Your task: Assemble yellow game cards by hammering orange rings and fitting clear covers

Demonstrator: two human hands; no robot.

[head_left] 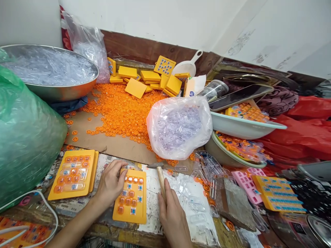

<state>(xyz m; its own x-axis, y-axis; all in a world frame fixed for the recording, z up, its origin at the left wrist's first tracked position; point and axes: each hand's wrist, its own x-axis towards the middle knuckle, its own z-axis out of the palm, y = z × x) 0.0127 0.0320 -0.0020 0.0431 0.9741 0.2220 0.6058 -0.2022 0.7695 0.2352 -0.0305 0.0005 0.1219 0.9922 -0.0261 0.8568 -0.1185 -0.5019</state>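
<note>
Hammer (pixel 161 182) in closed right grip (pixel 173 214)

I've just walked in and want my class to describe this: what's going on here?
A person's left hand touches the upper left of a yellow board bearing orange and blue pieces. The right hand grips a small hammer by its wooden handle, its head near the board's upper right corner. Stacked yellow boards lie to the left; loose orange rings and a bag of clear plastic pieces sit beyond.
</note>
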